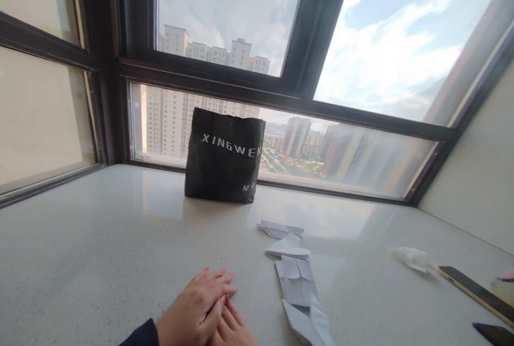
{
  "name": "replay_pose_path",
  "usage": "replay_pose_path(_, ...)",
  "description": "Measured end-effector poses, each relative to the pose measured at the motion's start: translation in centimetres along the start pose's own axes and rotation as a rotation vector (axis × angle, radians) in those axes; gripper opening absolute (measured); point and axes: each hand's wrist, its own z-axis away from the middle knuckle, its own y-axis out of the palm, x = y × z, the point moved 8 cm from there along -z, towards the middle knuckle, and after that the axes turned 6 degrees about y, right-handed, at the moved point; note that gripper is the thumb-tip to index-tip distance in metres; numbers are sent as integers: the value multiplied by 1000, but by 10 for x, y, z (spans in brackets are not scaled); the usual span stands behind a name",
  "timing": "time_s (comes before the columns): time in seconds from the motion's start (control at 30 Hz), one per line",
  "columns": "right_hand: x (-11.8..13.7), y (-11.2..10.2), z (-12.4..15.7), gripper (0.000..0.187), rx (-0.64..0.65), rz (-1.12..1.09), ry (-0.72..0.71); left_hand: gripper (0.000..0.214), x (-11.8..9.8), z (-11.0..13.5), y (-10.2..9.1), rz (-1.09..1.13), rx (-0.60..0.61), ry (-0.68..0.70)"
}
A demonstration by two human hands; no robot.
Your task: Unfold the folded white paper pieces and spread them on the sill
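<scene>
My left hand [196,306] lies flat on the pale stone sill [100,249], fingers stretched out and together. It rests over my right hand [235,330], which lies under it with its fingers also out flat. Neither hand holds anything. A row of folded white paper pieces [297,281] lies just to the right of my hands, running from the near edge toward the window. A black bag with white lettering [223,156] stands upright at the back against the window.
A crumpled white tissue [413,257] lies at the right. Beyond it sit a long dark flat object with a gold edge [477,292] and a dark corner [493,332]. Dark window frames bound the sill at the back and left; a wall at the right.
</scene>
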Motion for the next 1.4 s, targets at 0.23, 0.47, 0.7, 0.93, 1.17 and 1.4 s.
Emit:
replay_pose_path(0.23, 0, 2, 3, 33, -7, 2, 1, 35, 0, 0, 2, 2, 20, -6)
replay_pose_path(0.47, 0, 4, 1, 30, 6, -10, -28, 35, 3, 0, 2, -2, -10, 5)
replay_pose_path(0.7, 0, 0, -3, 26, -39, 8, -27, 33, 2, -1, 3, -32, 12, 10)
replay_pose_path(0.93, 0, -6, -5, 29, -55, 19, -35, 35, -1, -2, 0, -45, 35, -4)
replay_pose_path(1.17, 0, -2, -5, 30, 34, -24, -12, 35, 1, 0, 1, -4, 19, -6)
replay_pose_path(1.4, -2, -6, -8, 26, 56, -41, 27, 34, -1, 0, -3, 33, -28, 1)
